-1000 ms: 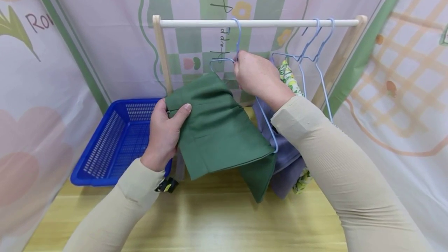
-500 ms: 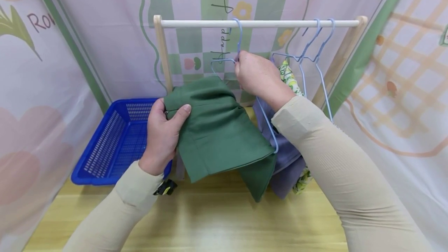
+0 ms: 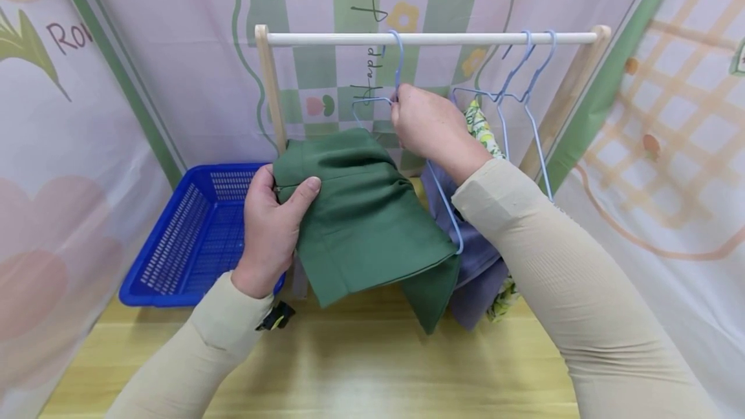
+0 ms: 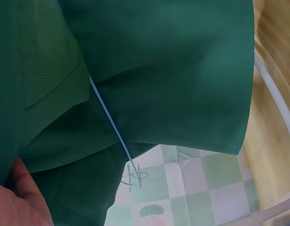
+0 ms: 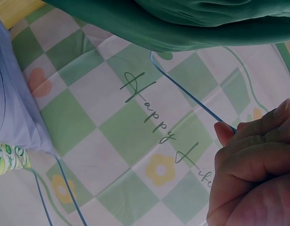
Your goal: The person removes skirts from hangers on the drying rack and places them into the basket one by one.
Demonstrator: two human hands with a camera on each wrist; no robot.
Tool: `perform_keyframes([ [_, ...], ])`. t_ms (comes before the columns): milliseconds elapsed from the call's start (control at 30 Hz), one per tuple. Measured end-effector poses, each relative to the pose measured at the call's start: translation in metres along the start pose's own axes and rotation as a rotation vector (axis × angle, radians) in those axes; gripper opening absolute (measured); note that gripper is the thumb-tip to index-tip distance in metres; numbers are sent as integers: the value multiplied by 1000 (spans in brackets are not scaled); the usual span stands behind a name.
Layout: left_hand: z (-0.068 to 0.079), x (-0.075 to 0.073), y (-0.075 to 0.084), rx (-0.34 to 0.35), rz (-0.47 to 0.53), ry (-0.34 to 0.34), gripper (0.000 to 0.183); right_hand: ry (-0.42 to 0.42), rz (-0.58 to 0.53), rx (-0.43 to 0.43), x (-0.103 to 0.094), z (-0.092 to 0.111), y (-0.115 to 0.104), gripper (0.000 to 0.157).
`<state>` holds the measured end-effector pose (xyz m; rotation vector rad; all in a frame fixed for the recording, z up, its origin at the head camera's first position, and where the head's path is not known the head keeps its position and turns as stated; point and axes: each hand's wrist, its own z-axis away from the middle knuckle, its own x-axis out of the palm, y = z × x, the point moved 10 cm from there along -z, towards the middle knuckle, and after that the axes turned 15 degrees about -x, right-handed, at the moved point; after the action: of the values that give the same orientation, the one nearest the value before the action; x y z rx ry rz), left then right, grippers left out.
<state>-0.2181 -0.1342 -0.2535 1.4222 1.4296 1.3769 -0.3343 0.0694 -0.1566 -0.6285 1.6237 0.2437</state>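
In the head view a dark green cloth garment (image 3: 361, 212) with creases and a small zip at its left edge is draped on a light blue wire hanger (image 3: 451, 212). My left hand (image 3: 270, 225) grips the garment's left edge, thumb on top and the other fingers hidden beneath. My right hand (image 3: 433, 125) pinches the hanger just under its hook, which sits on the white rail (image 3: 332, 39). The left wrist view shows the underside of the green cloth (image 4: 173, 84) with the hanger wire (image 4: 109, 113) crossing it. In the right wrist view, curled fingers (image 5: 253, 141) hold the wire.
Two more blue hangers (image 3: 535, 128) hang at the rail's right, beside a purple-grey garment (image 3: 477, 277) and a yellow-green patterned one (image 3: 482, 127). A blue plastic basket (image 3: 157, 257) stands at left on the wooden table (image 3: 361, 367). Printed curtains enclose the rack.
My left hand and the garment's left edge have shifted very slightly down. Both hands keep their holds, and the right hand hardly moves.
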Motion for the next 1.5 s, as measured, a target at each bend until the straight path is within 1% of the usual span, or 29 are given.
perform_keyframes([
  [133, 3, 1, 4, 30, -13, 5, 32, -6, 0, -2, 0, 0, -1, 40],
  [433, 12, 2, 15, 116, -92, 13, 31, -9, 3, 2, 0, 0, 0, 41],
  [600, 14, 1, 19, 140, -99, 21, 30, -7, 1, 2, 0, 0, 0, 41],
  [933, 14, -6, 27, 151, -56, 32, 26, -14, -2, 1, 1, -1, 0, 42],
  [1500, 15, -22, 42, 177, -10, 49, 23, -14, 1, 2, 1, -1, -1, 42],
])
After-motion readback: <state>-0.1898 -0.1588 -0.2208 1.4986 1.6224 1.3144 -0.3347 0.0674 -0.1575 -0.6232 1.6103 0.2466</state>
